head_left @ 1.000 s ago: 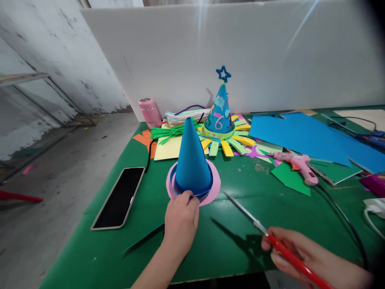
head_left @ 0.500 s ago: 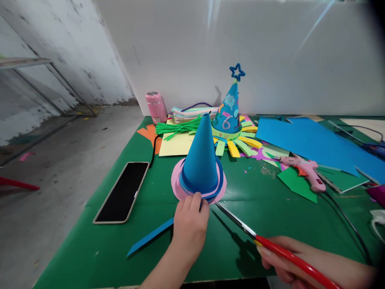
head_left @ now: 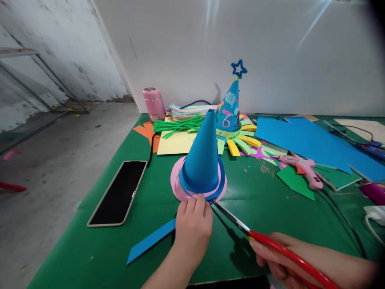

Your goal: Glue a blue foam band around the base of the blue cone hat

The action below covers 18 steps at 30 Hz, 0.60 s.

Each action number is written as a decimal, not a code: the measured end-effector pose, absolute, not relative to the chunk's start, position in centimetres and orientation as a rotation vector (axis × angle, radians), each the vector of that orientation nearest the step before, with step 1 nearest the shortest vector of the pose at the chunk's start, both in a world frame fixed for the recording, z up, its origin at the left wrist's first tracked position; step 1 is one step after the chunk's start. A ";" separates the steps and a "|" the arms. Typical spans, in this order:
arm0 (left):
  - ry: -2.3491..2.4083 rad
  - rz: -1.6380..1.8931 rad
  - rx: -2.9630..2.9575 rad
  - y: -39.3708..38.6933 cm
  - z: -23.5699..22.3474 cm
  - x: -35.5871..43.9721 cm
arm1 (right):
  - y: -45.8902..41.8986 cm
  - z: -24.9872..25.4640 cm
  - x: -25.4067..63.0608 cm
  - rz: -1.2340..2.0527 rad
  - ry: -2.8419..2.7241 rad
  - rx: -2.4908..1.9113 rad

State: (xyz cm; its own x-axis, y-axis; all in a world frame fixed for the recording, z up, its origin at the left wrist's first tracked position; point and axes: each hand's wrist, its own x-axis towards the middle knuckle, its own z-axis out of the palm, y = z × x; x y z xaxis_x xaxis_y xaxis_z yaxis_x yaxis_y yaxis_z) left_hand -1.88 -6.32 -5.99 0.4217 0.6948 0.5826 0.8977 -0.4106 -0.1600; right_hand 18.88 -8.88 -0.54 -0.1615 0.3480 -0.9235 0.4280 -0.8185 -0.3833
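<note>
In the middle of the table stands a blue paper cone hat [head_left: 201,160], ringed at its base by a pink paper brim [head_left: 176,176] and a darker blue band [head_left: 223,176]. My left hand [head_left: 194,224] is closed over the near edge of this brim, its fingertips hidden beneath the knuckles. A blue paper strip [head_left: 152,241] sticks out to the left from under that hand. My right hand [head_left: 270,253] grips red-handled scissors [head_left: 258,237]. Their blades look nearly closed, with the tips at the brim's near edge, just right of my left fingers.
A phone [head_left: 118,192] lies to the left. Behind are green pipe cleaners [head_left: 177,125], a pink bottle [head_left: 154,104] and a decorated cone hat [head_left: 229,110] topped by a star. On the right lie a pink glue gun [head_left: 302,166] with its cord and blue sheets [head_left: 306,140].
The scissor tips have shifted slightly left, closer to my left fingers. My left hand keeps its hold at the brim. The whole view has shifted a little.
</note>
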 end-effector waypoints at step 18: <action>-1.175 -0.605 -2.226 -7.0 -5.4 -2.7 | -8.1 1.3 17.8 -2.391 0.671 1.819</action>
State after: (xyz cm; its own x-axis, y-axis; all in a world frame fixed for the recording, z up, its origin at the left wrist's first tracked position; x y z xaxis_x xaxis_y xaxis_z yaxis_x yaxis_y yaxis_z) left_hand -2.73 -7.02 -5.44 0.5177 0.5994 0.6105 0.8450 -0.4701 -0.2550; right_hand 17.77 -8.14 1.31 -0.3007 0.2082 -0.9307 0.3065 -0.9030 -0.3011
